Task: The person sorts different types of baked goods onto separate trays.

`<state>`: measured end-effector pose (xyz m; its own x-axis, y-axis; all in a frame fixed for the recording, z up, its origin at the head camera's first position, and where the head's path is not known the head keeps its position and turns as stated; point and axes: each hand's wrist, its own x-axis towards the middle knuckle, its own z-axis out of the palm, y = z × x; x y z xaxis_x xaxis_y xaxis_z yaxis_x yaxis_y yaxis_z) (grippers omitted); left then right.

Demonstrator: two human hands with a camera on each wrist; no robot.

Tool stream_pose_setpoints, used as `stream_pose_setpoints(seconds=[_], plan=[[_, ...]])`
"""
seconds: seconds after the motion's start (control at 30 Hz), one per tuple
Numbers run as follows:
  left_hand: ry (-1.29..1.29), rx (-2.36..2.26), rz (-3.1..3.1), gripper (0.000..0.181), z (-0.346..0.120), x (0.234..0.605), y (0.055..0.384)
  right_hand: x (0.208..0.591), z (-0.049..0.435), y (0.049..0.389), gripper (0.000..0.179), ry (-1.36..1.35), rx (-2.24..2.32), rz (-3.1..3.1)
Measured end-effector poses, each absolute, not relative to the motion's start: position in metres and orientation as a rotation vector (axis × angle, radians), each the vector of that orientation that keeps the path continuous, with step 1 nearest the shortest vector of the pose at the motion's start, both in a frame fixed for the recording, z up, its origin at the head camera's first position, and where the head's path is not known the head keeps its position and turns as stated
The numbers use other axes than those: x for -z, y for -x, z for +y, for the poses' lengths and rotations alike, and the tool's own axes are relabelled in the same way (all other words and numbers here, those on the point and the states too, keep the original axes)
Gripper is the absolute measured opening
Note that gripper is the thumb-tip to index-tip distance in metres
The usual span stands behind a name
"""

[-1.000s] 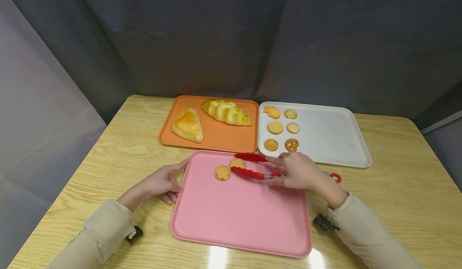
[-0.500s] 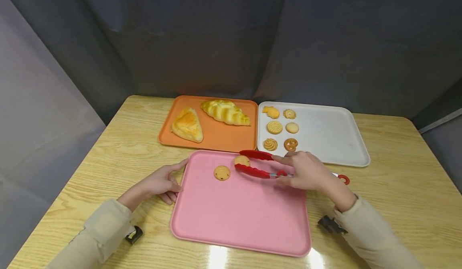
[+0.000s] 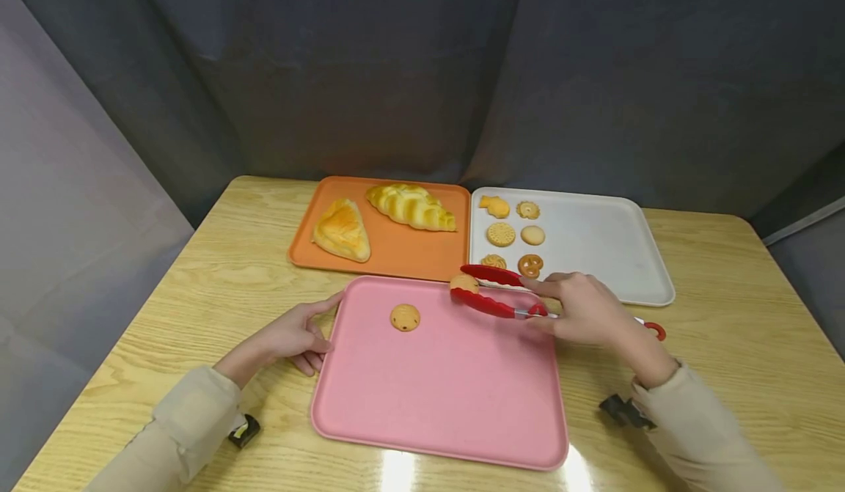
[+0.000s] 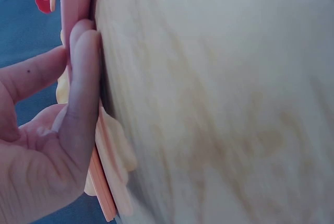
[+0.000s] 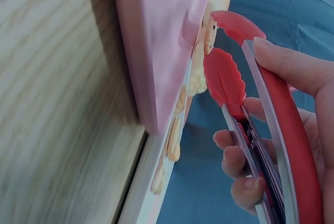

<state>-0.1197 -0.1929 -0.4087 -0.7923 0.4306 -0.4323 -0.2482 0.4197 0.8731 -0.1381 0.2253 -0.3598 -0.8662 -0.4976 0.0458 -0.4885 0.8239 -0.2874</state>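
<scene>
My right hand (image 3: 581, 309) holds red-and-silver tongs (image 3: 491, 303) over the pink tray's (image 3: 442, 404) far right part. Between the red tong tips is a round chip cookie (image 3: 464, 284), raised off the tray in the right wrist view. Another chip cookie (image 3: 405, 317) lies on the pink tray, near its far left corner. At the tray's left edge, my left hand (image 3: 300, 336) grips the rim; the left wrist view shows fingers (image 4: 83, 85) along its underside. Beyond the tongs, the white tray (image 3: 601, 250) carries several small cookies, the swirl cookie (image 3: 494, 261) partly covered by a tong tip.
An orange tray (image 3: 409, 254) at the back left bears a triangular pastry (image 3: 342, 229) and a braided bread (image 3: 412, 207). It adjoins the white tray; the pink tray lies in front of both. A dark curtain (image 3: 370, 74) hangs behind the wooden table (image 3: 257, 217).
My right hand has moved the tongs and cookie rightward and toward the white tray, away from the other chip cookie. The left hand has stayed at the pink tray's edge.
</scene>
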Motion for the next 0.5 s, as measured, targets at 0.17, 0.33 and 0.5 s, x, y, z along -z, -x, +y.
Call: stream_pose_setpoints(seconds=[0.17,0.33,0.5], plan=[[-0.150,-1.405,2.059,0.080,-0.193,0.408,0.119,0.357,0.234,0.139,0.060,0.772,0.447,3.006],[-0.158,-1.403,2.055,0.079,-0.193,0.408,0.120,0.357,0.244,0.141,0.059,0.769,0.464,3.054],[-0.160,-1.405,2.047,0.079,-0.192,0.408,0.120,0.357,0.254,0.144,0.059,0.768,0.456,3.093]])
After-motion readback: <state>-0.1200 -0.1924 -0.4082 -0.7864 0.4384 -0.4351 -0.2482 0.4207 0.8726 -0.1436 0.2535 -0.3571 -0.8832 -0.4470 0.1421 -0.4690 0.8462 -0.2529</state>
